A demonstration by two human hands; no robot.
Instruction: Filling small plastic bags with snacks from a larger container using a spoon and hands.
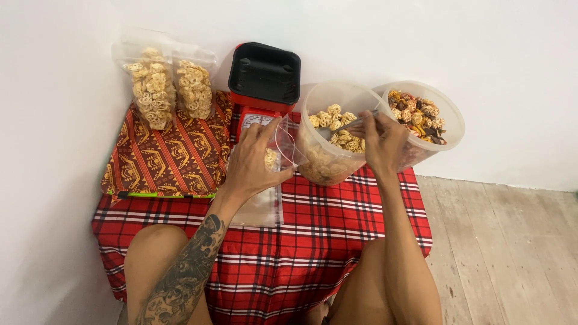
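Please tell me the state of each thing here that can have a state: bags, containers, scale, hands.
Left hand: holds clear bag open, few snacks inside.
Right hand: grips spoon in near container.
Near container: lidless, part full.
Far container: lidless, mixed-colour snacks.
Two bags: filled, upright by wall.
Scale tray: empty.

Snacks and a scale on a table [337, 222].
Two filled bags [168, 87] stand back left, scale [263, 90] behind centre, two tubs [385, 120] side by side right.
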